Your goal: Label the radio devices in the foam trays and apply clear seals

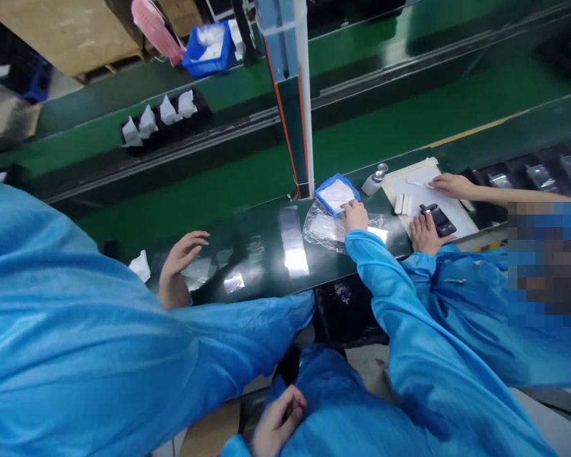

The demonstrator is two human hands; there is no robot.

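Note:
My right hand (pixel 355 216) reaches out over the bench to a small blue tray (pixel 318 194) of white sheets (pixel 337 193). Its bent fingertips touch the sheets at the tray's near right corner; anything pinched between them is too small to make out. Under and in front of the tray lies a clear plastic bag (pixel 324 230) with pale film-like pieces. Low in the view, my left hand (pixel 280 420) rests over my lap, fingers curled in, slightly blurred, with nothing visible in it.
At right, a co-worker's hands (pixel 426 235) work on a white mat (pixel 461 219) with a black handheld device (pixel 438 219). A dispenser bottle (pixel 375 180) stands between us. Left, another co-worker's hand (pixel 183 257) hovers over clear film pieces (pixel 198 271). A post (pixel 303 127) rises behind the tray.

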